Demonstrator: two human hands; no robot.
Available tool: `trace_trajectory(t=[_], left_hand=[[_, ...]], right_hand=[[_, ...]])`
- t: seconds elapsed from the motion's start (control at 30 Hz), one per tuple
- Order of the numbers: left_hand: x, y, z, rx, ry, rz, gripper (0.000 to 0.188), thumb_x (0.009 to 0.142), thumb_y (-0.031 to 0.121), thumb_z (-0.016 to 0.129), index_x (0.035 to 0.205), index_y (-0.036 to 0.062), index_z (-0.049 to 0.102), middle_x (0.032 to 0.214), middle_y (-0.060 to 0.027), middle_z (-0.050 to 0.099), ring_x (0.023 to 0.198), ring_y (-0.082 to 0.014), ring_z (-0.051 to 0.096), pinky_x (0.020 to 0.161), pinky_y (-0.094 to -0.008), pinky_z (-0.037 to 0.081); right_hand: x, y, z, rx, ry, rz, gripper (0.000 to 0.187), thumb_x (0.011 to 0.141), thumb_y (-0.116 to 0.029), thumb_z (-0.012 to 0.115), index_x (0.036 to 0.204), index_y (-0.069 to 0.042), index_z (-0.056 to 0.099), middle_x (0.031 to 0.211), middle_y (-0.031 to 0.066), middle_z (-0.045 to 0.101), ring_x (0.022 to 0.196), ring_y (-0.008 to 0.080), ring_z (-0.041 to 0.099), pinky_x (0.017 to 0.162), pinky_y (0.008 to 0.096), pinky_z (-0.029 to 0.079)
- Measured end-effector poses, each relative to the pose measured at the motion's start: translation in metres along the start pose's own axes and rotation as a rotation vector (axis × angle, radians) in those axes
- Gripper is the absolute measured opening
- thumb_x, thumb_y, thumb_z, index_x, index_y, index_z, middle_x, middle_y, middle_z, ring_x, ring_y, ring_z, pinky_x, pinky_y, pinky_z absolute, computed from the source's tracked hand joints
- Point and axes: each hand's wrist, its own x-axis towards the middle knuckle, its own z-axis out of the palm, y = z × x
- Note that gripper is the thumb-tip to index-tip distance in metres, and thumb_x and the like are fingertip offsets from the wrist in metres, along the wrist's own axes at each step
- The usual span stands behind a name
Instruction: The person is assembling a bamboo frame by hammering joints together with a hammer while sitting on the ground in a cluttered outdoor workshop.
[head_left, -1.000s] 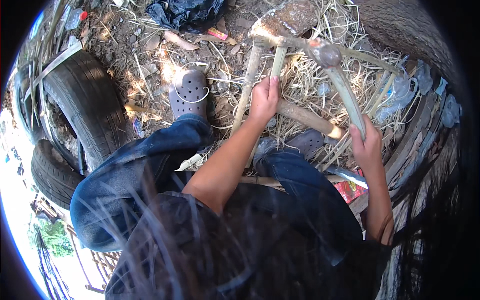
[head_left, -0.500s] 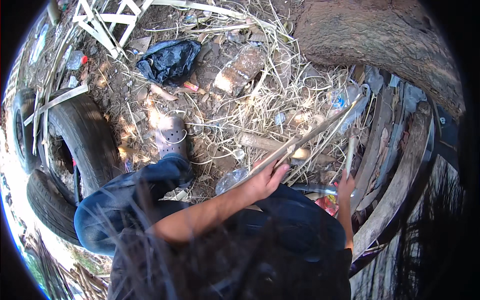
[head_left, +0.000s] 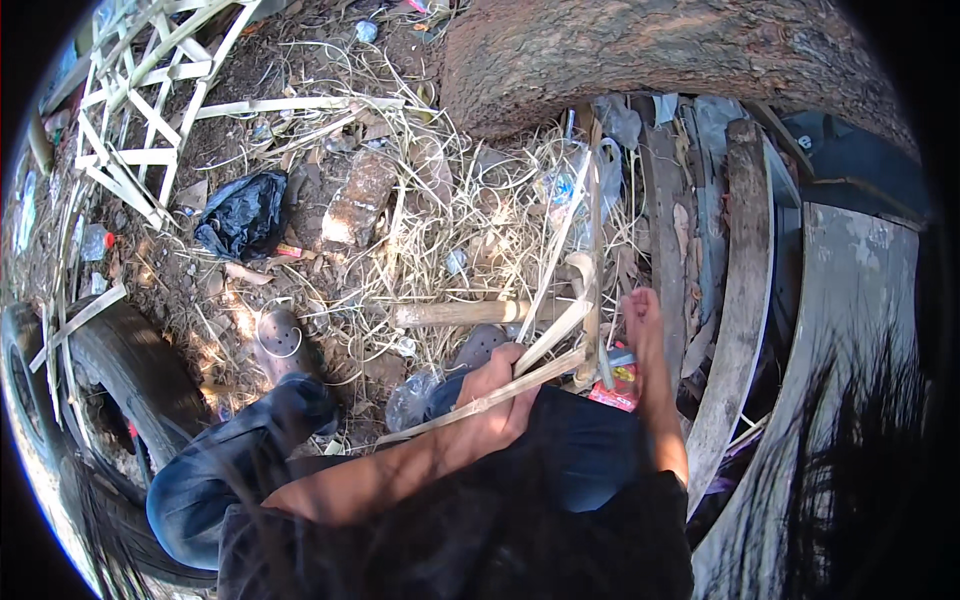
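My left hand (head_left: 500, 390) is closed around a split bamboo strip (head_left: 545, 368) that slants across my lap. More pale split strips fan out past its knuckles. Right of it, a brown bamboo piece (head_left: 596, 210) stretches away toward the tree. A hook-ended pale handle (head_left: 581, 264) lies against that piece; a narrow grey-green part (head_left: 605, 372) shows below, and I cannot tell whether they belong together. My right hand (head_left: 643, 312) is curled into a fist just right of these pieces, apart from them. Whatever it may hold is hidden.
A bamboo pole (head_left: 450, 314) lies on ground strewn with shavings. Beyond are a brick (head_left: 358, 198), a black plastic bag (head_left: 242, 213) and a woven bamboo lattice (head_left: 150, 110). Tyres (head_left: 130, 370) stand left, weathered planks (head_left: 735, 290) right, a thick trunk (head_left: 640, 60) behind.
The view has swung right. My left hand's strips have turned and spread apart. My right hand held a pale knob-ended stick upright; now the hand is beside the bamboo and that stick no longer shows in it.
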Motion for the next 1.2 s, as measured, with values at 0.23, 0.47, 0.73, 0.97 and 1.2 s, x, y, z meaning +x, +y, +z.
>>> trace_trajectory(t=[0.23, 0.47, 0.73, 0.97, 1.2], left_hand=[[-0.010, 0.014, 0.008, 0.034, -0.150, 0.036, 0.036, 0.096, 0.009, 0.052, 0.125, -0.0052, 0.036, 0.097, -0.0226, 0.057, 0.082, -0.0377, 0.060, 0.075, -0.0433, 0.048], [-0.006, 0.033, -0.004, -0.083, -0.213, 0.056, 0.032, 0.099, 0.007, 0.047, 0.125, -0.0072, 0.037, 0.109, -0.0216, 0.052, 0.096, -0.0307, 0.055, 0.087, -0.0405, 0.045], [-0.039, 0.056, -0.020, 0.367, -0.383, 0.007, 0.097, 0.093, 0.036, 0.063, 0.147, -0.0144, 0.001, 0.149, -0.0405, 0.020, 0.147, -0.0366, 0.018, 0.115, -0.0423, 0.029], [-0.088, 0.126, -0.089, -0.003, -0.845, -0.440, 0.082, 0.092, 0.029, 0.064, 0.151, -0.0023, 0.016, 0.154, -0.0293, 0.019, 0.148, -0.0342, 0.017, 0.119, -0.0439, 0.021], [-0.089, 0.161, -0.185, 1.149, -0.591, -0.035, 0.068, 0.088, 0.035, 0.066, 0.140, -0.0018, 0.041, 0.139, -0.0287, 0.045, 0.119, -0.0434, 0.052, 0.103, -0.0461, 0.042]], right_hand=[[-0.042, -0.165, -0.052, 0.389, -0.086, -0.756, 0.033, 0.092, -0.011, 0.064, 0.118, -0.002, 0.046, 0.102, 0.0105, 0.055, 0.089, 0.0227, 0.058, 0.079, 0.0329, 0.048], [-0.069, -0.185, -0.025, 0.158, -0.361, -0.651, 0.026, 0.091, -0.013, 0.066, 0.111, -0.003, 0.053, 0.094, 0.0103, 0.056, 0.083, 0.0220, 0.060, 0.074, 0.0344, 0.050], [-0.060, -0.198, 0.004, 0.470, -0.549, -0.757, 0.019, 0.091, -0.018, 0.068, 0.100, -0.002, 0.063, 0.076, 0.0092, 0.060, 0.070, 0.0214, 0.063, 0.065, 0.0363, 0.053], [-0.022, -0.234, 0.053, 1.488, -0.897, -1.194, 0.021, 0.091, -0.023, 0.069, 0.091, -0.002, 0.073, 0.060, 0.0082, 0.063, 0.059, 0.0209, 0.065, 0.057, 0.0380, 0.055], [-0.022, -0.243, 0.069, 0.563, -0.454, -0.434, 0.048, 0.086, -0.013, 0.068, 0.131, -0.005, 0.056, 0.081, 0.0121, 0.069, 0.062, 0.0227, 0.063, 0.057, 0.0363, 0.054]])
